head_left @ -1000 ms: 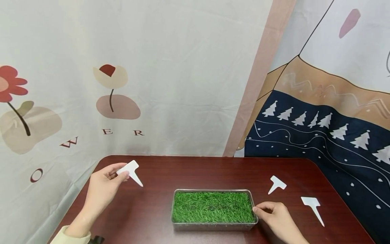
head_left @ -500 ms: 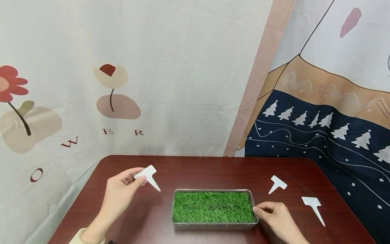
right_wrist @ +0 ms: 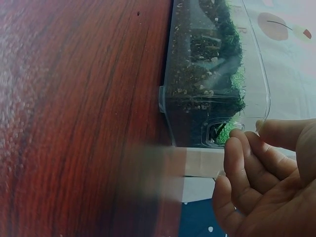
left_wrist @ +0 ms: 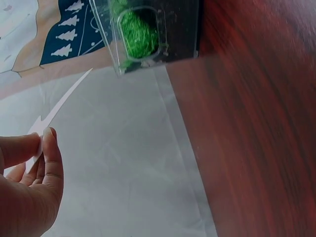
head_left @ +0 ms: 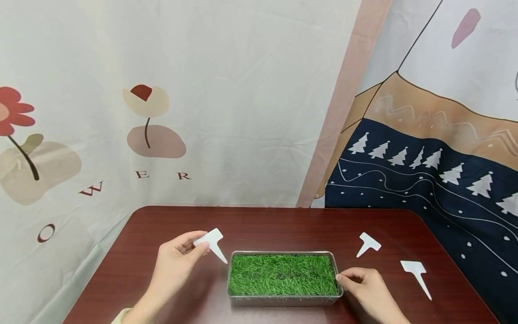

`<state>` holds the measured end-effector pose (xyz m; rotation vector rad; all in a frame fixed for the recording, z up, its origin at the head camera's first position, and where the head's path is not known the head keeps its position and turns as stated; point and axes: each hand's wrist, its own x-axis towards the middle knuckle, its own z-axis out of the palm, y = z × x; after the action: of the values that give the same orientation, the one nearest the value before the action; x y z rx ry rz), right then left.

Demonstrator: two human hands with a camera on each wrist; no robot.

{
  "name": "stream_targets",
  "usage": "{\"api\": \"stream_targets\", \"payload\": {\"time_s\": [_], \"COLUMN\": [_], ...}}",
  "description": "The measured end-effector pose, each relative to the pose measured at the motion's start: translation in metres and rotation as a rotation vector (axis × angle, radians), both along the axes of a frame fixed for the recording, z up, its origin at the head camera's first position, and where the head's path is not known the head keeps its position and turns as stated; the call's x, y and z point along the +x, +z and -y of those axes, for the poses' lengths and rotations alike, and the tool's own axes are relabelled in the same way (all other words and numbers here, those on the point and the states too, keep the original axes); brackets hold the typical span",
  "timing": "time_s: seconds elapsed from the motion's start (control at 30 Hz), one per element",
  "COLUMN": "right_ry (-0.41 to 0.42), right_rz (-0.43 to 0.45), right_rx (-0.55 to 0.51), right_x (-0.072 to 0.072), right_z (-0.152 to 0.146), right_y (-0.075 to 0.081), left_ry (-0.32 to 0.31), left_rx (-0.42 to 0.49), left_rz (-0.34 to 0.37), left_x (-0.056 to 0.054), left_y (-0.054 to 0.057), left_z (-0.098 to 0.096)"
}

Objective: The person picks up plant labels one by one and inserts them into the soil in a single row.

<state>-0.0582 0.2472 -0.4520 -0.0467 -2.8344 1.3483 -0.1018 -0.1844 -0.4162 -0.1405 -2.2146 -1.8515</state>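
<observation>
My left hand (head_left: 176, 263) pinches a white T-shaped plant label (head_left: 211, 240) by its broad head, between thumb and fingers. Its pointed stem slants down toward the left end of a clear plastic box (head_left: 283, 302). Green grass (head_left: 283, 275) fills the top of this box, and dark soil (right_wrist: 195, 64) shows through its side in the right wrist view. At the box's right end, my right hand (head_left: 370, 290) pinches the rim between thumb and fingers. In the left wrist view the label (left_wrist: 63, 101) is seen nearly edge-on, its tip short of the box.
Two more white plant labels lie on the table right of the box, one farther back (head_left: 368, 243) and one nearer (head_left: 415, 270). The dark red wooden table (head_left: 275, 227) has rounded far corners. Printed cloth (head_left: 243, 112) hangs behind it.
My left hand has moved right and slightly down with the plant label, bringing its tip close to the box's left end. My right hand has stayed at the rim.
</observation>
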Motion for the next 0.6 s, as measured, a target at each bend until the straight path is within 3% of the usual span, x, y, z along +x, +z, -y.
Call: {"api": "stream_targets", "payload": {"time_s": [0.33,0.6], "right_ry": [0.005,-0.001], "right_rz": [0.008,0.017], "right_rx": [-0.030,-0.031], "right_x": [-0.001,-0.001], "right_z": [0.000,0.001], "right_y": [0.001,0.002], "left_ry": [-0.071,-0.099], "left_rx": [0.035,0.022], "left_rz": [-0.038,-0.009], "left_x": [0.004,0.004], "left_y": [-0.010,-0.018], "left_z": [-0.015,-0.025]}}
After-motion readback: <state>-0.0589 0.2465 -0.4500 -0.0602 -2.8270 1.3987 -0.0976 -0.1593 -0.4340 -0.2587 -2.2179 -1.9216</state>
